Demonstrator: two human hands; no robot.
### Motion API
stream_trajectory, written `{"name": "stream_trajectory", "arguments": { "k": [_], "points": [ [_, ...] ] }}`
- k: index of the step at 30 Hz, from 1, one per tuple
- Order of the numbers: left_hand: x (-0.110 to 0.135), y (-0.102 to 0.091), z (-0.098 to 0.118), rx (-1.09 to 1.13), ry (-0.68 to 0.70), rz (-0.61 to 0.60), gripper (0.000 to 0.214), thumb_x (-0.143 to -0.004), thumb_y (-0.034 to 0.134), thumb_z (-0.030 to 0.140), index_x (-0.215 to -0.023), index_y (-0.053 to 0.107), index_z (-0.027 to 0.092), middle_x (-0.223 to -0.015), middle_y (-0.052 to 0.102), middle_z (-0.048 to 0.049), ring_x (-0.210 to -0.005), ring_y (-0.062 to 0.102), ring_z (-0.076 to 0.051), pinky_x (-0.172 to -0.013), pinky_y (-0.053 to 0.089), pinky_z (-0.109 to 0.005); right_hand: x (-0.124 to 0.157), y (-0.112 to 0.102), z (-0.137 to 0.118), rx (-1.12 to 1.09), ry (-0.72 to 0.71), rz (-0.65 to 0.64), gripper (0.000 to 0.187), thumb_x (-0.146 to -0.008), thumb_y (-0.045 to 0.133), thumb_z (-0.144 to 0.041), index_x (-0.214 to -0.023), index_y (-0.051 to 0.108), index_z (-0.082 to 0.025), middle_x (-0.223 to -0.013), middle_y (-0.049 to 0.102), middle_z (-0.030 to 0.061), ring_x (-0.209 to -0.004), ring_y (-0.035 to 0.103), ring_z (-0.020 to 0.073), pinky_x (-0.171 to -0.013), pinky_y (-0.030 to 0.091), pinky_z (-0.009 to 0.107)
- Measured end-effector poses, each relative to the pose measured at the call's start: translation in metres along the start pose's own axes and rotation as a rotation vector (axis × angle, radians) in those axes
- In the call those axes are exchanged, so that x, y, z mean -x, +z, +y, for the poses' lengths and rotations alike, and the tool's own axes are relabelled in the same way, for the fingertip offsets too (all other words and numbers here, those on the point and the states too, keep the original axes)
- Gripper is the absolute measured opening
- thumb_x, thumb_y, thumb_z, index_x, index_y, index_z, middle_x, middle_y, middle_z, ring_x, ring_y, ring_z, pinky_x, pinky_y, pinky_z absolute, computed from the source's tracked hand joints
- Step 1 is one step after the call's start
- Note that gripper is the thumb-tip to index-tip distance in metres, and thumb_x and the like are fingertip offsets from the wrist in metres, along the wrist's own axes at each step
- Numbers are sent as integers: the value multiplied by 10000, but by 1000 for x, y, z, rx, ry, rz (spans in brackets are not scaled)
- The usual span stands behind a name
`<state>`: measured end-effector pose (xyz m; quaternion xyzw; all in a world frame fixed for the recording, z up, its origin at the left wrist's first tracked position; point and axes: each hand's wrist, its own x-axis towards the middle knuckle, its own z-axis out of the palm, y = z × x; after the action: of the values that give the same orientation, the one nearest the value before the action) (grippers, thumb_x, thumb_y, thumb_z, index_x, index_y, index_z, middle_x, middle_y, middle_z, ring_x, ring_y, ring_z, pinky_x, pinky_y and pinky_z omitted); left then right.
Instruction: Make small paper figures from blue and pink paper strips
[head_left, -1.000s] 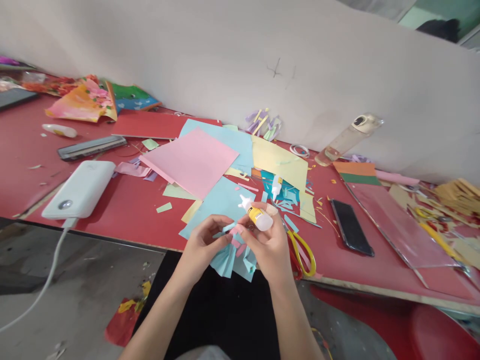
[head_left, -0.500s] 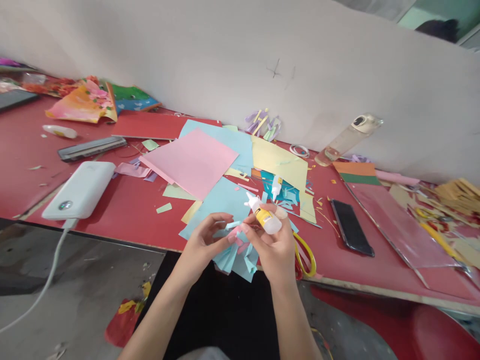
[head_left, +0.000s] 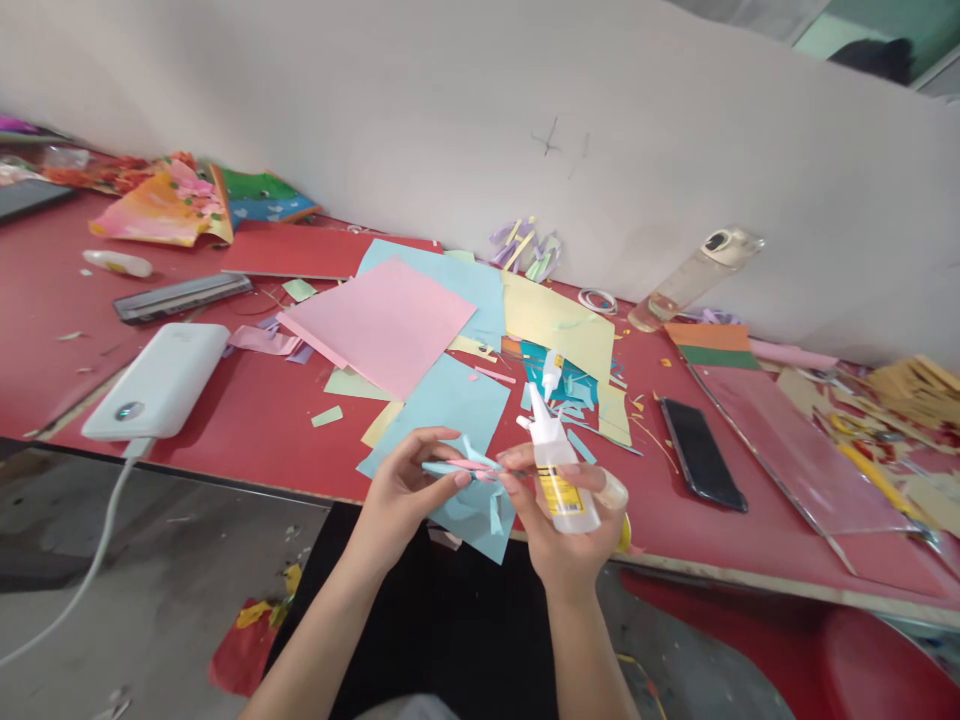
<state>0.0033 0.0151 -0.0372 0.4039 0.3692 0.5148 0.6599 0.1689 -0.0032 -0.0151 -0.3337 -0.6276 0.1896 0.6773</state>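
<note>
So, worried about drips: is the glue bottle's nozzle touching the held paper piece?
Apart. Head view: the glue bottle nozzle points upward, clear of the paper piece.

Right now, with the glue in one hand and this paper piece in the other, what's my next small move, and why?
Probably tilt the glue bottle down toward the pink strip. Your right hand grips it nozzle-up, pointing away from the paper piece, while your left hand pinches that piece at the strip.

red table [head_left: 247,410], pink sheet [head_left: 382,325], white-and-yellow glue bottle [head_left: 559,475]
</note>
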Motion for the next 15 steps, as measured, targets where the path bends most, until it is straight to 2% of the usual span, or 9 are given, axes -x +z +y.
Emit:
{"name": "stream_trajectory", "arguments": {
  "k": [8,15],
  "points": [
    [0,3,-1,0,70,70,210,-784,865,245,-962,754,231,-912,700,-23,-918,666,-168,-733,547,-218,-1,-2,1,36,-5,30,561,-807,719,75,-1187,572,-311,-986,774,-23,-854,781,197,-758,701,415],
    [2,5,-2,14,102,67,87,-814,840,244,-806,760,212,-873,700,-28,-902,681,-177,-770,539,-241,-1,5,0,18,33,77,466,-834,715,37,-1145,601,-291,-947,772,-22,-826,779,190,-730,704,401]
  ]
}}
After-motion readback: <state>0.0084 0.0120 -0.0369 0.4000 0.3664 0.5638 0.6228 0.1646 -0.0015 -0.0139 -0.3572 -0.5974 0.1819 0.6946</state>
